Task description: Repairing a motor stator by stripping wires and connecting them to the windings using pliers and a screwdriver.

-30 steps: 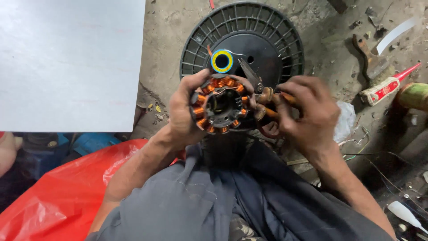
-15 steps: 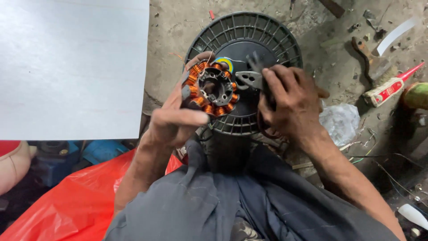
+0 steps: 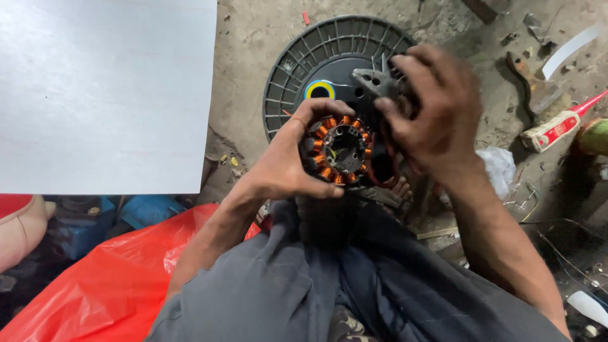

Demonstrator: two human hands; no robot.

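Observation:
My left hand (image 3: 288, 161) grips a round motor stator (image 3: 342, 149) with orange copper windings, held over my lap with thumb and fingers around its rim. Just to the right and higher, my right hand (image 3: 437, 111) is closed on a pair of grey pliers (image 3: 373, 79), jaws pointing left above the stator. Behind both lies a black ribbed fan cover (image 3: 316, 60) with a yellow and blue ring sticker (image 3: 320, 90) on the concrete floor.
A large white board (image 3: 101, 88) fills the upper left. A red plastic bag (image 3: 95, 278) lies at the lower left beside my grey trousers (image 3: 329, 285). A red and white tube (image 3: 557, 126), crumpled clear plastic (image 3: 500, 168) and metal scraps sit at right.
My right hand has lifted away from the stator, up and right, with the pliers in it. The left hand has brought the stator lower, toward my lap.

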